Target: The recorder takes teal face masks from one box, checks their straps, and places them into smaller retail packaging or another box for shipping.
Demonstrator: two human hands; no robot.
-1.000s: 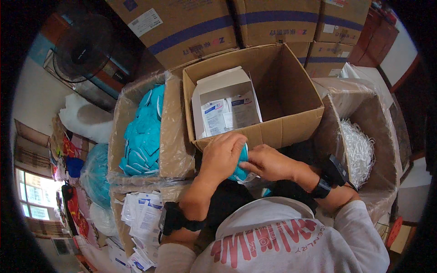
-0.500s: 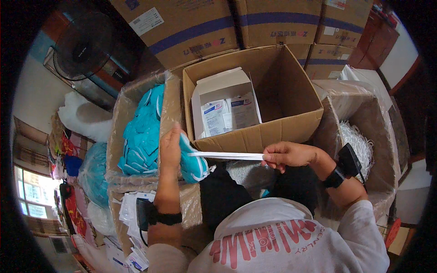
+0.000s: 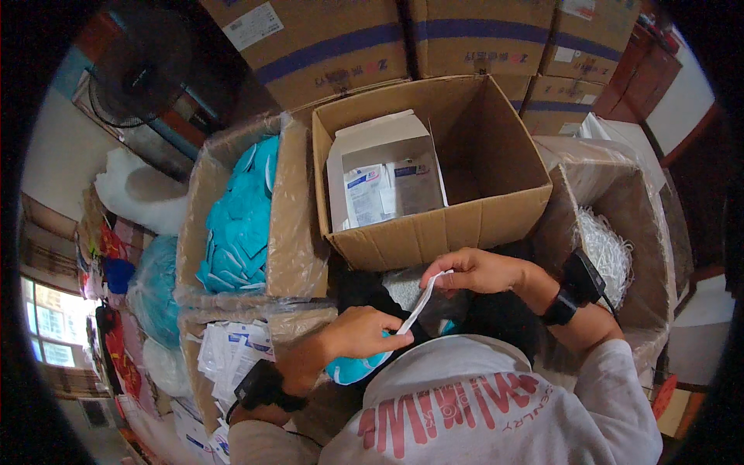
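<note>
A teal face mask with white edging hangs low in front of my body, partly covered by my left hand. That hand is closed on the mask and the lower end of a white elastic strap. My right hand pinches the strap's upper end between thumb and fingers, so the strap runs slanting up from one hand to the other. How the strap joins the mask is hidden behind my left fingers.
Ahead stands an open carton holding a white box of flat packets. To the left, a lined carton contains teal masks; below it lie white packets. White straps fill part of the right carton. Stacked cartons rise behind.
My left hand has come down and right with the mask, turning over it and pinching the strap. My right hand has shifted slightly left; the strap between them is shorter and now slants.
</note>
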